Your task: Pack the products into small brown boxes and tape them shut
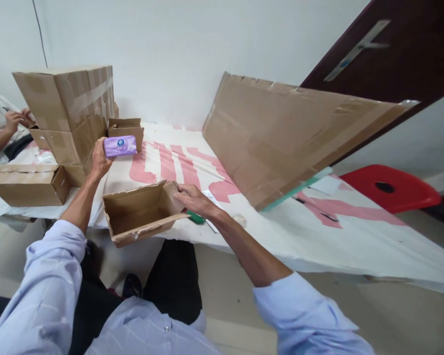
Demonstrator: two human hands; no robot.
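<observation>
My left hand (101, 159) grips one end of a purple packet (120, 146) with a blue and white label, held up in front of a small open carton. An open, hollow cardboard box (144, 212) lies tilted at the table's front edge, its opening facing me and upward. My right hand (193, 198) is closed on the right end of that box, fingers over its rim. The packet is above and behind the box, apart from it.
Stacked cartons (74, 103) and a closed carton (29, 183) stand left; a small open carton (128, 129) is behind. A large cardboard sheet (296, 133) leans at right. Scissors (327, 216) lie on the table (281, 246) near a red stool (392, 190). Another person's hands (18, 120) show far left.
</observation>
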